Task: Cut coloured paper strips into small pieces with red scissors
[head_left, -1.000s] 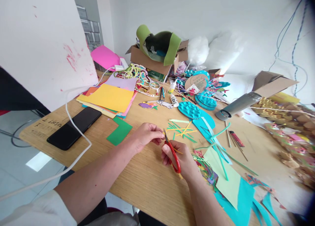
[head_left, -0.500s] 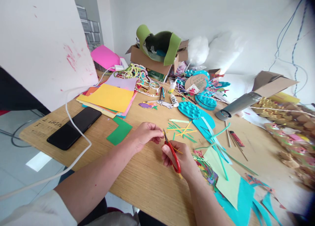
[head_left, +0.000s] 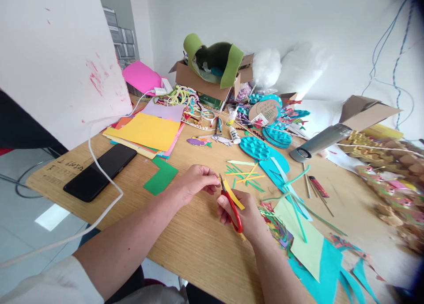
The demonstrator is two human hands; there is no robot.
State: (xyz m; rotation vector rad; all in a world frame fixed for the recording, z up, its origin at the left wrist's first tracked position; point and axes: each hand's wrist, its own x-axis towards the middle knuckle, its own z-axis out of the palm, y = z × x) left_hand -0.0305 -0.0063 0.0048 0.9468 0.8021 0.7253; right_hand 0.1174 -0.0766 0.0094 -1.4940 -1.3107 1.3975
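My right hand [head_left: 240,213] is closed around red-handled scissors [head_left: 236,218], their blades pointing up and away. A narrow yellow paper strip [head_left: 234,195] runs alongside the blades, over the right hand's fingers. Its far end meets the fingertips of my left hand [head_left: 201,180], which pinch it right beside the scissor tips. Whether the blades touch the strip I cannot tell. Just beyond both hands, thin green and yellow paper strips [head_left: 247,176] lie scattered on the wooden table [head_left: 195,233]. An L-shaped green paper piece [head_left: 161,176] rests left of my left hand.
A black phone [head_left: 101,171] and a white cable [head_left: 115,189] lie at the left, near stacked coloured paper [head_left: 149,131]. Glue bottles [head_left: 234,135] stand farther back. To the right are a metal flask [head_left: 319,142], blue and pale green sheets [head_left: 304,242], and egg cartons [head_left: 374,151].
The yellow strip has turned between the hands, so its broad face now shows where a thin edge showed before. Both hands and the scissors have hardly moved.
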